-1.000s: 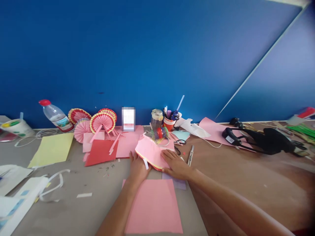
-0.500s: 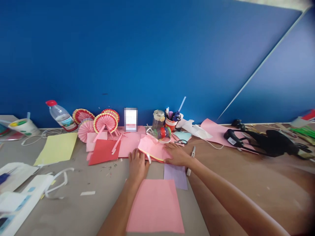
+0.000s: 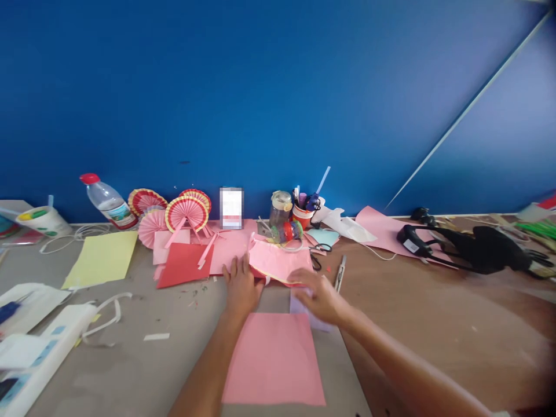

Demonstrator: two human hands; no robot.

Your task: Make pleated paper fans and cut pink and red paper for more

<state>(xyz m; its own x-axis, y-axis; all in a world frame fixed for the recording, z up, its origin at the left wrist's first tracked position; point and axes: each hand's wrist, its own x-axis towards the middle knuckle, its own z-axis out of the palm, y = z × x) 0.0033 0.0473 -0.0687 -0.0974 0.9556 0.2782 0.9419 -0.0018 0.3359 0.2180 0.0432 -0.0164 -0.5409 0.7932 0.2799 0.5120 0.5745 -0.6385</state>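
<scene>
My left hand (image 3: 240, 286) lies flat with its fingers spread on the left edge of a stack of pink sheets (image 3: 280, 262) with a yellow and red edge. My right hand (image 3: 320, 296) hovers blurred over a pale lilac sheet (image 3: 299, 302), just in front of the stack; its fingers are smeared by motion. A large pink sheet (image 3: 273, 359) lies between my forearms, nearest to me.
Red and pink paper (image 3: 182, 263), paper fans (image 3: 186, 213), a water bottle (image 3: 106, 200), a yellow sheet (image 3: 102, 259), a jar (image 3: 280, 207), a pen cup (image 3: 300, 213), scissors (image 3: 318, 252) and a utility knife (image 3: 339, 273) lie about. A black headset (image 3: 469, 249) is right; white bags (image 3: 39, 336) left.
My right hand has come off the pink stack and moved toward me over the lilac sheet. My left hand has stayed on the stack's left edge.
</scene>
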